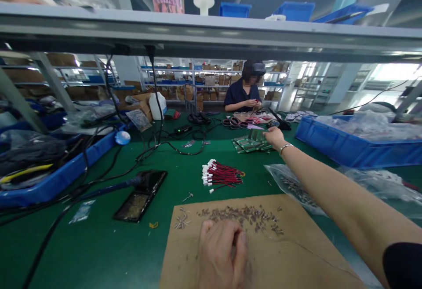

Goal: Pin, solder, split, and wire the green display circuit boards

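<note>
My left hand (222, 254) rests on a brown cardboard sheet (290, 254), its fingers curled; whatever they may hold is hidden. Just beyond it lie many small metal parts (234, 213), with a few thin pins (182, 219) at the sheet's left. My right hand (274, 137) reaches far forward, its fingers closed on the edge of a green circuit board (255, 135) raised above other green boards (247, 144). Between the hands' areas, a bundle of red and black wires (224, 175) with white connectors lies on the green mat (178, 170).
A blue bin (359, 150) of plastic bags stands at right, beside a bag of small parts (296, 188). At left are a black tray (140, 196), cables (115, 185) and another blue bin (66, 170). Another person (245, 89) sits opposite. A shelf (211, 31) spans overhead.
</note>
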Demonstrator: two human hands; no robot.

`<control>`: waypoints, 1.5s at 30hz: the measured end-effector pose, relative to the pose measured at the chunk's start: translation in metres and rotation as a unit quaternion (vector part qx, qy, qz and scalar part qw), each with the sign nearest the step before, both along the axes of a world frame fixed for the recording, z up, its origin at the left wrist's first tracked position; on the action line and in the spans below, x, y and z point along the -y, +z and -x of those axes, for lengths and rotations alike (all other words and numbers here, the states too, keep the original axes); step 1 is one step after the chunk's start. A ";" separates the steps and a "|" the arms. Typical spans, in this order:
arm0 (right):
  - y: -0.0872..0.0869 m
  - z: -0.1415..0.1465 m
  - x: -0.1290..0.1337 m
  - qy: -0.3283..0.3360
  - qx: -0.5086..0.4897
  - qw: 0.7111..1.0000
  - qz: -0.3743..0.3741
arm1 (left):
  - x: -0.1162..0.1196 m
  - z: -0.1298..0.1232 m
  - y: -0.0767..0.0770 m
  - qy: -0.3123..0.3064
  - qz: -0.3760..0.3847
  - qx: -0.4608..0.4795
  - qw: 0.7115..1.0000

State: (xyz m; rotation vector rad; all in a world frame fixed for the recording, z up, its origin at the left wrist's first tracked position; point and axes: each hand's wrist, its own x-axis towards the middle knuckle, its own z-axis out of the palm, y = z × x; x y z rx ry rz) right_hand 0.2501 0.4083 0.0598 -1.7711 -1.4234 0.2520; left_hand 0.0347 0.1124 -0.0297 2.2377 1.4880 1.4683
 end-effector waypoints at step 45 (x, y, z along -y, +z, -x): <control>-0.089 -0.011 0.299 0.534 -0.673 0.439 0.263 | -0.177 -0.108 0.013 -0.190 0.202 -0.254 0.927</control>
